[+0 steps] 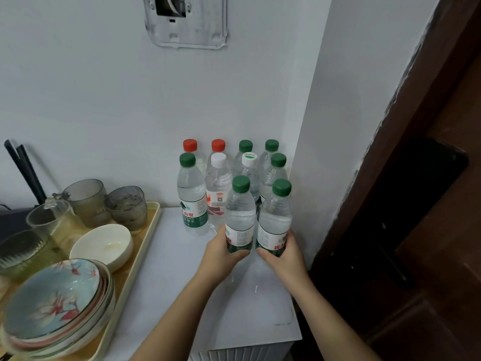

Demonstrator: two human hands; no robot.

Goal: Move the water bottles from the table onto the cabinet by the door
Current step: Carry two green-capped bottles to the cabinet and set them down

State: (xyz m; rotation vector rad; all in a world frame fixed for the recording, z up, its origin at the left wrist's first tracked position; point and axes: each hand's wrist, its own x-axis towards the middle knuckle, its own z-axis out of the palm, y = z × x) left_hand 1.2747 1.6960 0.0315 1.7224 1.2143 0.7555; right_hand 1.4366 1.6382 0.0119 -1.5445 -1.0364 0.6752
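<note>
Two clear green-capped water bottles stand side by side at the front of a cluster on the white cabinet top [182, 269]. My left hand [221, 252] grips the left bottle [240, 212] around its lower label. My right hand [282, 256] grips the right bottle [276, 217] the same way. Both bottles are upright; whether their bases touch the cabinet is hidden by my hands. Behind them several more bottles [192, 194] with green, red and white caps stand against the wall corner.
A cream tray [145, 246] on the left carries glass cups [127, 207], a white bowl [102, 246] and stacked floral plates [57, 303]. A dark wooden door [416, 204] stands right of the cabinet. The cabinet's front edge is near the bottom.
</note>
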